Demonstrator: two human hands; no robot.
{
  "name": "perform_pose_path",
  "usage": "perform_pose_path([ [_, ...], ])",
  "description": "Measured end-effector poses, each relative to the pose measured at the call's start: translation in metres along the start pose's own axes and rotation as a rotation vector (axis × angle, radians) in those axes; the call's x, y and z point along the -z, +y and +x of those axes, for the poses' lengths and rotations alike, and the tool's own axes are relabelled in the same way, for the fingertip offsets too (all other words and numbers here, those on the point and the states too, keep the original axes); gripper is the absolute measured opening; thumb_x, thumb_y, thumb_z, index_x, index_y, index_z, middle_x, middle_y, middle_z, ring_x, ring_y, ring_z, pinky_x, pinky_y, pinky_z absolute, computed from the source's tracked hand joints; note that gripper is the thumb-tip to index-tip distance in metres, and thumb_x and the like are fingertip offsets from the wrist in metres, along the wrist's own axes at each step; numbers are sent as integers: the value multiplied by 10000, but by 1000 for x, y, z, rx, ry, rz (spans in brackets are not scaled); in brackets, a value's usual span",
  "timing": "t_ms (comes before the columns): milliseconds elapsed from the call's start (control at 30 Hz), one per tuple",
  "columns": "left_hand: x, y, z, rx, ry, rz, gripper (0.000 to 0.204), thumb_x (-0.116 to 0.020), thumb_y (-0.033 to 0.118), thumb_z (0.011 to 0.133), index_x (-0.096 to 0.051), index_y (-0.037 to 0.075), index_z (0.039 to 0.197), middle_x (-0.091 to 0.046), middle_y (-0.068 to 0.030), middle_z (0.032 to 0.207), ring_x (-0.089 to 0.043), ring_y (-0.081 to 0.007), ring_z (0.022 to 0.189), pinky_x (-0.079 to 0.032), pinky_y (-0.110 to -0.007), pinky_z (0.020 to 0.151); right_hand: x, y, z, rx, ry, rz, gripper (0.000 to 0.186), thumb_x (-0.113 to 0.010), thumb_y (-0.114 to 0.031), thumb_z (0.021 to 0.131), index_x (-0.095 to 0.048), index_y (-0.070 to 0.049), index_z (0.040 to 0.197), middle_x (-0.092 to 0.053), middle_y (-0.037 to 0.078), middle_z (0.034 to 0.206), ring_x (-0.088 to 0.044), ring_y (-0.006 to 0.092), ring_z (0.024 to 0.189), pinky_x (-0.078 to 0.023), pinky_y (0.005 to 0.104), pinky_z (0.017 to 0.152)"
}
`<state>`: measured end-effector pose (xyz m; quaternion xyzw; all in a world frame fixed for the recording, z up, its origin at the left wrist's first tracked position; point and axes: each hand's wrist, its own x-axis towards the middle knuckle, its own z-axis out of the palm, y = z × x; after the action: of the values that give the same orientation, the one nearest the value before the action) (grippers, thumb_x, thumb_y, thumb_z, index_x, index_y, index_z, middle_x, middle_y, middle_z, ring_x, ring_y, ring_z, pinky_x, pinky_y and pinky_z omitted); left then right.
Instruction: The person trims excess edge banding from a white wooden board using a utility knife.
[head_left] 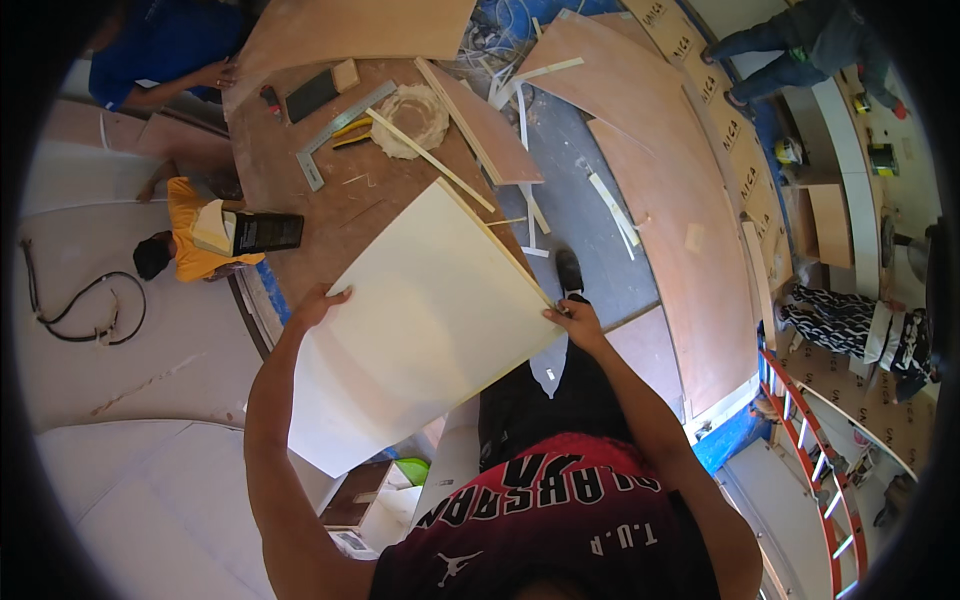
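Observation:
A large white panel [420,330] with a pale wooden edge lies tilted across the near end of the brown worktable, reaching out toward my body. My left hand [322,305] is closed on its left edge, thumb on the white face and the other fingers hidden beneath. At the right edge my right hand [577,325] is closed around a small dark tool [563,310], pressed against the panel's border; its kind is too small to tell. Just past the panel's far corner lies a thin wood strip [430,160].
On the worktable [270,165] are a metal square [340,135], yellow-handled pliers [352,128], a round plaster-like piece [410,120] and a black block [312,95]. Large plywood sheets [650,200] lie to the right, near an orange ladder [815,470]. Several people are around.

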<state>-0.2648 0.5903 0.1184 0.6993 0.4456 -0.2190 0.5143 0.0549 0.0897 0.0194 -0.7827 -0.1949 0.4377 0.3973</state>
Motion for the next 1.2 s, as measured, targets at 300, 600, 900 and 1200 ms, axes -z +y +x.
perform_pose_path([
  [300,18,-22,46,26,-37,-28,613,-794,437,939,-727,-76,1269,-772,-142,1126,-700,-214,1021,-525,-369,945,-25,-33,22,-121,61,-136,503,-809,-504,912,-721,-9,924,-604,124,656,-591,213,623,-458,382,619],
  [600,21,-12,38,-5,56,56,627,-791,463,937,-728,-70,1262,-780,-178,1133,-725,-238,1049,-544,-368,946,-28,-45,32,-118,72,-345,518,-766,-568,917,-744,-62,1030,-697,173,693,-715,381,674,-548,472,646],
  [900,17,-39,35,-135,263,77,613,-765,464,957,-731,-87,1224,-791,-205,1094,-748,-260,1012,-560,-385,937,-22,-106,131,313,407,-322,290,-755,-307,959,-686,-83,1130,-739,115,1177,-729,368,969,-592,465,776],
  [1200,21,-46,36,-152,322,65,655,-760,495,955,-726,-105,1215,-789,-214,1075,-751,-264,988,-565,-386,926,-27,-137,185,382,469,-430,307,-710,-63,815,-736,-108,1117,-716,105,1077,-732,355,900,-598,464,770],
])
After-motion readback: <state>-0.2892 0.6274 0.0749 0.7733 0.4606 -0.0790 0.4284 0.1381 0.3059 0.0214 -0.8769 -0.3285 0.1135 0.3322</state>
